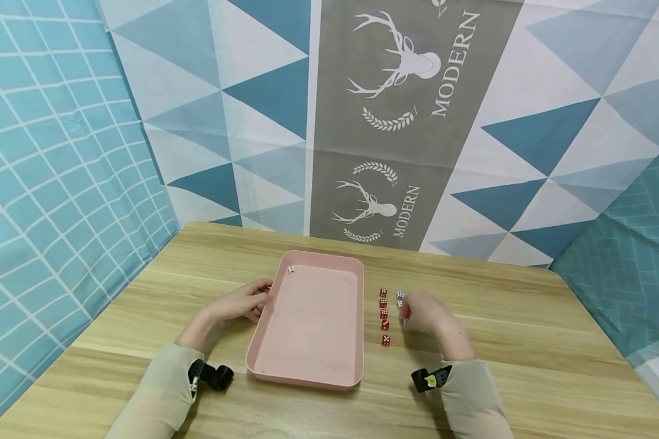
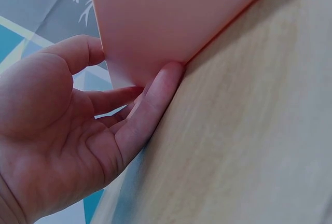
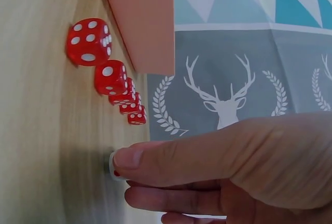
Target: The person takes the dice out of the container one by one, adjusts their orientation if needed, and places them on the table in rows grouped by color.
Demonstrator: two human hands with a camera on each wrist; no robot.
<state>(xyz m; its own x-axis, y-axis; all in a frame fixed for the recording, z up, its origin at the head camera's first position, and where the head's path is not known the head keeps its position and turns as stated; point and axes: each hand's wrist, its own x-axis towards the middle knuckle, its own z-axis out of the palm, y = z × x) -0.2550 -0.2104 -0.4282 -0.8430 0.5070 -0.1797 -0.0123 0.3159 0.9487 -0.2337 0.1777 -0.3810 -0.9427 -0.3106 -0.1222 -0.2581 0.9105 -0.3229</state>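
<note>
My left hand [image 1: 244, 303] rests against the outer left wall of the pink tray [image 1: 357, 329]. In the left wrist view, its fingers [image 2: 155, 92] touch the tray's wall low down, and the thumb meets the rim. My right hand [image 1: 425, 312] is right of the tray, pinching a white die [image 3: 112, 166] between thumb and fingers; a red pip shows on it. Beside that hand stand other white dice [image 1: 399, 295], partly hidden by it. A column of several red dice [image 1: 384, 314] lies between the tray and my right hand.
One white die [image 1: 291, 269] lies inside the tray at its far left corner. The wooden table [image 1: 527, 347] ends at a patterned cloth backdrop [image 1: 274, 183]. A blue checked cloth [image 1: 49, 183] hangs along the left side.
</note>
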